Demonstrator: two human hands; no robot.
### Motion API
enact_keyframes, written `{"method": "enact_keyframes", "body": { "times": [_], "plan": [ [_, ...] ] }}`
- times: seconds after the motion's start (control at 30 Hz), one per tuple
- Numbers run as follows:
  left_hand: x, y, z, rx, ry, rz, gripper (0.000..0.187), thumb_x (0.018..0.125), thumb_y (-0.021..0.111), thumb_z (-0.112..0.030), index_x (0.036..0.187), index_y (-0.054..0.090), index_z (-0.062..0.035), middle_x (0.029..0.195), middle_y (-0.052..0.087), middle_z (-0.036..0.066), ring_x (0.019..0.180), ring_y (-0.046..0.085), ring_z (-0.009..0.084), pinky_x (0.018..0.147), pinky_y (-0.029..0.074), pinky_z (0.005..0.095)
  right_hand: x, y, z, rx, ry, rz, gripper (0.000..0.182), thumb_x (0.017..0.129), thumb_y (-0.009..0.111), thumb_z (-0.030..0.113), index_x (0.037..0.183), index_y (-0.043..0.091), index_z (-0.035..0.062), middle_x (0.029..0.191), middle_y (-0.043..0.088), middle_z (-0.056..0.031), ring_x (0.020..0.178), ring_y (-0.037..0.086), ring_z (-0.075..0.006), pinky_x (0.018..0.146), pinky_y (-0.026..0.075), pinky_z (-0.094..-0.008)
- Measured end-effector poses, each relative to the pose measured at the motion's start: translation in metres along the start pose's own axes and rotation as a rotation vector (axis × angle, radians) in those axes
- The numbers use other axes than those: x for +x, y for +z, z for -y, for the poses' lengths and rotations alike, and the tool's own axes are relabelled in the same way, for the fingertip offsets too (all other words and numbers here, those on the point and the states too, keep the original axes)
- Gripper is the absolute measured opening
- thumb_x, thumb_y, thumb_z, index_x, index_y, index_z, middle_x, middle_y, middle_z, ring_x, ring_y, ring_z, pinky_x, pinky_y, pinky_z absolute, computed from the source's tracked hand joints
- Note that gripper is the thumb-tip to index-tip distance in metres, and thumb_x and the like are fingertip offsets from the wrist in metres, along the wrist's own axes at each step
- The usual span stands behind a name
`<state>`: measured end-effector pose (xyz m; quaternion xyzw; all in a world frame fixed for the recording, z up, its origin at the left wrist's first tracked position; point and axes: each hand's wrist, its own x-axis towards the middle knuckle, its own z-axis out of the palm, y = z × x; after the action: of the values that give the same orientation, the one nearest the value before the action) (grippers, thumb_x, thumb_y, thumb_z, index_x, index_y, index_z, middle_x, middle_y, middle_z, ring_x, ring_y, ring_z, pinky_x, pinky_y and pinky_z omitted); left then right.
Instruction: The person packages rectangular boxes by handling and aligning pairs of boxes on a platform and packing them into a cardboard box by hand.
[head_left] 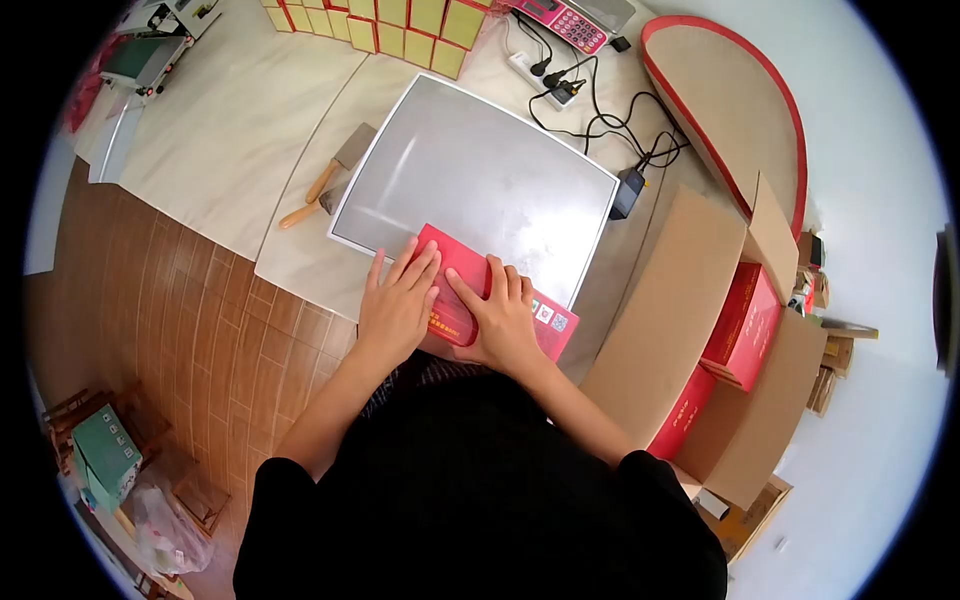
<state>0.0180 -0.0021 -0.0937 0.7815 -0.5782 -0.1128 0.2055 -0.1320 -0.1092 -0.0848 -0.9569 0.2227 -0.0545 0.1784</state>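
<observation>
A red box [552,325] with printed text and a QR code lies at the near edge of a grey metal plate [500,165] with a white rim. My left hand [398,300] rests on the box's left end, its fingers stretched out over the red surface. My right hand [503,318] grips the middle of the box, thumb pointing left and fingers reaching over the top. The box's underside is hidden. Two scrapers with wooden handles [322,182] lie by the plate's left edge, partly overlapping.
An open cardboard carton [665,310] on the right holds red boxes [745,325]. Yellow-faced boxes [395,25] stand in rows at the back. A pink scale [565,20], a power strip [545,78] and black cables are beyond the plate. A red-edged board [735,100] leans at the back right.
</observation>
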Motion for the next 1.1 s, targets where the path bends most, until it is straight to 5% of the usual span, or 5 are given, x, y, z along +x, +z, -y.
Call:
{"method": "enact_keyframes", "body": {
  "times": [0.17, 0.37, 0.43, 0.6, 1.1],
  "plan": [
    [0.017, -0.002, 0.012, 0.056, 0.003, -0.023, 0.040, 0.095, 0.044, -0.022, 0.131, 0.051, -0.0053, 0.140, 0.046, 0.004, 0.136, 0.033, 0.0213, 0.112, 0.017, 0.0510, 0.018, -0.001, -0.001, -0.016, 0.037, 0.015, 0.099, 0.045, 0.083, 0.036, 0.137, 0.047, 0.0251, 0.133, 0.035, -0.0247, 0.117, 0.038, -0.0431, 0.099, 0.030, -0.0537],
    [0.027, -0.033, 0.031, -0.615, -0.165, -0.275, 0.042, 0.102, 0.033, -0.028, 0.135, 0.047, -0.0057, 0.142, 0.043, 0.010, 0.137, 0.031, 0.0236, 0.113, 0.019, 0.0432, 0.022, -0.028, -0.025, 0.186, 0.190, -0.065, 0.093, 0.058, 0.080, 0.040, 0.140, 0.042, 0.0175, 0.135, 0.037, -0.0247, 0.120, 0.041, -0.0376, 0.099, 0.034, -0.0509],
    [0.021, -0.044, 0.016, -0.939, -0.277, -0.302, 0.052, 0.102, 0.028, -0.038, 0.143, 0.032, -0.0064, 0.145, 0.038, 0.013, 0.137, 0.031, 0.0251, 0.113, 0.019, 0.0405, 0.014, -0.049, -0.039, 1.453, 0.417, -0.052, 0.086, 0.066, 0.077, 0.043, 0.138, 0.043, 0.0102, 0.135, 0.044, -0.0203, 0.119, 0.048, -0.0304, 0.097, 0.041, -0.0443],
    [0.016, -0.020, -0.054, -1.541, -0.249, 0.181, 0.075, 0.098, 0.033, -0.053, 0.148, 0.009, -0.0024, 0.150, 0.023, 0.015, 0.138, 0.025, 0.0269, 0.112, 0.021, 0.0405, -0.020, -0.063, -0.038, 2.529, 0.267, -0.060, 0.065, 0.087, 0.059, 0.047, 0.132, 0.045, 0.0020, 0.126, 0.056, -0.0140, 0.109, 0.058, -0.0231, 0.090, 0.051, -0.0375],
    [0.049, -0.005, -0.145, -1.304, 0.232, 0.462, 0.074, 0.099, 0.029, -0.050, 0.145, 0.009, 0.0046, 0.150, 0.017, 0.019, 0.141, 0.014, 0.0266, 0.113, 0.013, 0.0387, -0.131, -0.117, -0.039, 1.918, 0.953, -0.800, 0.062, 0.098, 0.040, 0.048, 0.140, 0.035, 0.0026, 0.135, 0.047, -0.0147, 0.119, 0.050, -0.0219, 0.096, 0.045, -0.0369]
  ]
}}
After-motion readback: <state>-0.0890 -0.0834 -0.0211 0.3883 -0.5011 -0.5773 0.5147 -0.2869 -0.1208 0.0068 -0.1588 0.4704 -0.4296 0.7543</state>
